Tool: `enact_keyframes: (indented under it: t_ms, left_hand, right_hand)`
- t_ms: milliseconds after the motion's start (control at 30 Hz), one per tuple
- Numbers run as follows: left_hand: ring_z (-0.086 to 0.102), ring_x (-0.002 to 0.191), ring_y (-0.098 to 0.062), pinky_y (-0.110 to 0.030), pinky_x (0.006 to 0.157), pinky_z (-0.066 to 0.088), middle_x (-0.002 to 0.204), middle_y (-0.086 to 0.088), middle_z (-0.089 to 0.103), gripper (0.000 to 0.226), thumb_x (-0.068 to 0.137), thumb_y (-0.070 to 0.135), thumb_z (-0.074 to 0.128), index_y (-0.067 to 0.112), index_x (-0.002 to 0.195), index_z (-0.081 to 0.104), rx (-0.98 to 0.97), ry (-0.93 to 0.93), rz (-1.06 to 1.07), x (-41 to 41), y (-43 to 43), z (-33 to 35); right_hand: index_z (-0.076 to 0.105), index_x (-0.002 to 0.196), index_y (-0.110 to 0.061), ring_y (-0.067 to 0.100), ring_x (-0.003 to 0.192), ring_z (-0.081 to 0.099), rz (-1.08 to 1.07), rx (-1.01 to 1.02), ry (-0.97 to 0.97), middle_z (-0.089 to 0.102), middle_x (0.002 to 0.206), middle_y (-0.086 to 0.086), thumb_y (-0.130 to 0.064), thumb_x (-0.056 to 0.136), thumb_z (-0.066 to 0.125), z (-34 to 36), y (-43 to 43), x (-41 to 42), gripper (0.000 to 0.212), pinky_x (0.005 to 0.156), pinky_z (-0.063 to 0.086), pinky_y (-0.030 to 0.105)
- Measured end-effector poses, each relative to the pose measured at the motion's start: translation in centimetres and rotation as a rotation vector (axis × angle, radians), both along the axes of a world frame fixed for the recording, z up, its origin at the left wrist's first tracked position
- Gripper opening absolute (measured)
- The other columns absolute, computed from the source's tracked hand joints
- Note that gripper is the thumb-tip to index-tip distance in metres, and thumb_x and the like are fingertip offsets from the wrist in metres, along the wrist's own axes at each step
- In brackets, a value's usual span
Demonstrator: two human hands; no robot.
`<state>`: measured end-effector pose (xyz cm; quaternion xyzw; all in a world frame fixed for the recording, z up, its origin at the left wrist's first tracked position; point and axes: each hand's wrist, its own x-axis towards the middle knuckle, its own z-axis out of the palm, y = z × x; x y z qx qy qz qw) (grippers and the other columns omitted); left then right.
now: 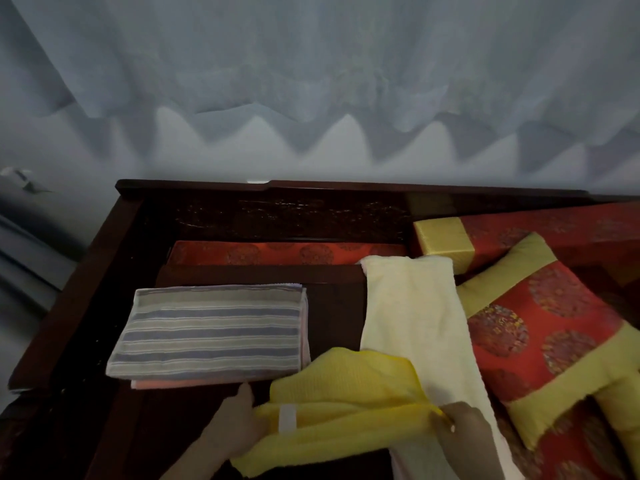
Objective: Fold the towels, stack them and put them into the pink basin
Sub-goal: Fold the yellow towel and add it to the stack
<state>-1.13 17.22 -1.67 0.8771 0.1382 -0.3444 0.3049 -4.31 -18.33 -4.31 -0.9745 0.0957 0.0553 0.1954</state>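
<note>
A bright yellow towel (346, 407) lies bunched at the near edge of the dark wooden table (339, 306). My left hand (230, 427) pinches its left edge, and my right hand (465, 434) grips its right edge. Under the yellow towel's right part runs a long pale cream towel (412, 310), spread from the back toward me. At the left, a folded grey and blue striped towel (207, 330) rests on a folded pink towel (162, 383). No pink basin is in view.
A red and gold cushion (554, 341) lies right of the cream towel, with a red and gold bolster (446, 240) behind it. The dark carved sofa frame (263, 202) rises at the back. Pale curtains (311, 81) hang behind.
</note>
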Motion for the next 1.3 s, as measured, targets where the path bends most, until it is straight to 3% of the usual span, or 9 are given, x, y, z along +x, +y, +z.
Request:
enact_keyframes:
  t_ms: [100,233,400,600,700,800,1000,1100,1300]
  left_hand:
    - [0.056,0.088,-0.01,-0.022,0.072,0.048,0.108,-0.003,0.058,0.073,0.077,0.05,0.065,0.011,0.132,0.036,-0.025,-0.06,0.028,-0.9,-0.5,0.1]
    - [0.062,0.071,-0.008,-0.021,0.064,0.048,0.076,-0.002,0.069,0.036,0.058,0.04,0.086,0.023,0.085,0.069,-0.322,-0.098,0.147,0.7,1.2,3.0]
    - [0.063,0.072,-0.014,-0.021,0.062,0.047,0.078,-0.003,0.071,0.027,0.065,0.029,0.081,0.011,0.084,0.073,-0.664,0.15,-0.024,4.2,3.7,7.4]
    - [0.057,0.071,-0.01,-0.02,0.059,0.039,0.073,0.004,0.061,0.015,0.085,0.024,0.064,0.024,0.07,0.062,-0.069,-0.301,-0.204,8.1,-1.6,1.4]
    - [0.053,0.069,-0.005,-0.017,0.058,0.035,0.072,0.009,0.056,0.02,0.088,0.026,0.058,0.029,0.069,0.053,-0.068,-0.386,-0.346,8.4,-4.4,-0.7]
    - [0.048,0.083,-0.007,-0.017,0.067,0.035,0.089,0.01,0.05,0.004,0.09,0.025,0.051,0.026,0.089,0.054,0.012,-0.443,-0.598,8.7,-6.7,-1.8]
    - [0.037,0.086,-0.011,-0.018,0.061,0.028,0.095,0.003,0.04,0.004,0.086,0.018,0.048,0.018,0.089,0.049,0.168,-0.336,-0.852,9.4,-9.4,-2.5]
    - [0.04,0.085,-0.013,-0.024,0.07,0.032,0.096,0.002,0.04,0.005,0.086,0.019,0.052,0.019,0.088,0.047,0.254,-0.239,-0.843,9.8,-10.0,-2.4]
    - [0.047,0.114,-0.023,-0.045,0.108,0.024,0.111,-0.005,0.057,0.023,0.084,0.02,0.052,0.017,0.106,0.057,0.461,-0.107,-0.978,10.7,-11.2,-2.0]
  right_hand:
    - [0.066,0.049,-0.025,0.024,0.053,0.062,0.003,0.055,0.036,0.062,0.062,-0.002,-0.007,0.038,0.092,-0.2,-0.1,-1.1,0.033,0.049,0.036,0.019]
    - [0.07,0.067,-0.027,-0.002,0.054,0.053,0.158,0.571,0.25,0.062,0.059,-0.012,-0.048,0.056,0.085,6.1,-0.6,0.8,0.027,0.057,0.04,0.014]
    - [0.07,0.068,-0.009,0.008,0.062,0.052,0.272,0.927,0.491,0.058,0.063,-0.001,-0.01,0.079,0.075,8.8,-2.0,4.1,0.012,0.059,0.04,0.019]
    - [0.06,0.061,-0.031,0.0,0.055,0.047,0.114,0.578,0.281,0.053,0.054,-0.011,-0.064,0.057,0.063,-0.5,-1.4,4.9,0.033,0.057,0.035,0.023]
    - [0.054,0.06,-0.037,0.006,0.075,0.051,0.13,0.343,0.12,0.054,0.074,-0.016,-0.054,0.065,0.051,-2.3,-1.8,4.3,0.017,0.065,0.036,0.023]
    - [0.06,0.077,-0.04,-0.002,0.098,0.053,0.199,0.467,0.014,0.062,0.101,-0.021,-0.036,0.074,0.06,-1.8,-1.2,3.9,0.005,0.08,0.041,0.015]
    - [0.057,0.079,-0.041,-0.001,0.064,0.052,0.092,0.57,0.08,0.059,0.068,-0.018,-0.019,0.089,0.06,-3.2,-1.5,4.2,0.024,0.064,0.041,0.025]
    - [0.051,0.081,-0.055,0.0,0.065,0.055,0.041,0.474,0.072,0.06,0.069,-0.023,-0.041,0.084,0.055,-3.6,-1.3,4.4,0.015,0.057,0.036,0.016]
    - [0.048,0.101,-0.032,0.003,0.058,0.05,-0.042,0.325,0.178,0.055,0.062,-0.008,-0.036,0.082,0.066,-4.2,-0.6,6.1,0.026,0.052,0.033,0.015]
